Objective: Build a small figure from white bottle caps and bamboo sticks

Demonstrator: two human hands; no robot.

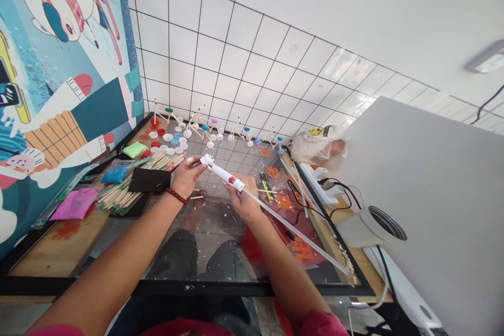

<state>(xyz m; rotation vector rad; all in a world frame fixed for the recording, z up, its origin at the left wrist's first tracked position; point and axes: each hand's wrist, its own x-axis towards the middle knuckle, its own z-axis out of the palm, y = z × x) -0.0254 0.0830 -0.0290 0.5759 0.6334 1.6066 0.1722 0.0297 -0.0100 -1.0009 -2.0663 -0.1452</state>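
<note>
Two hands were near each other but apart: the left hand [186,177] pinched a small white cap [207,159], and the right hand [249,203] was closed around the rear of a white tube [225,175], held above the glossy tabletop [216,223]. The tube seemed light, stiff and smooth, best gripped around its barrel; its long clear rod [293,230] would probably flex. Outward lay wooden sticks [118,198], loose caps [168,137] and a wire grid [169,16].
</note>
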